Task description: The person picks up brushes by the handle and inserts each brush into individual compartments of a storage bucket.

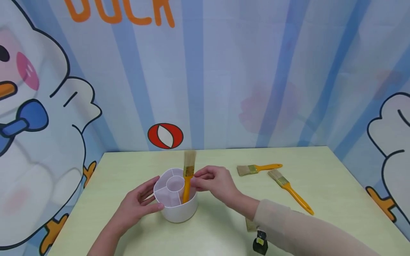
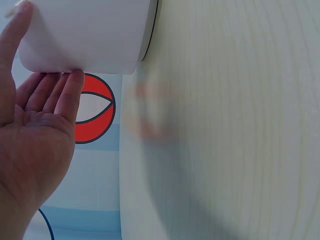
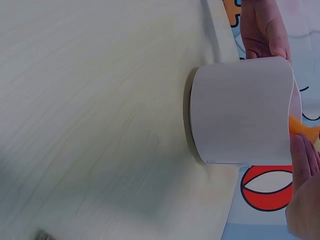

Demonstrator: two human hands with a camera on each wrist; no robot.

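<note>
Brush (image 1: 188,177) stands in white holder (image 1: 177,206) on pale-green table (image 1: 224,234), cartoon walls.

Standing upright in one outer compartment of the white holder (image 1: 176,209): orange-handled brush (image 1: 188,177), bristles up, a bit blurry. Holder round, split into sections around a centre ring, sitting on the pale green counter (image 1: 224,234) near the front.

Blue-striped duck backdrop (image 1: 224,71), pale table (image 1: 336,185)
</note>
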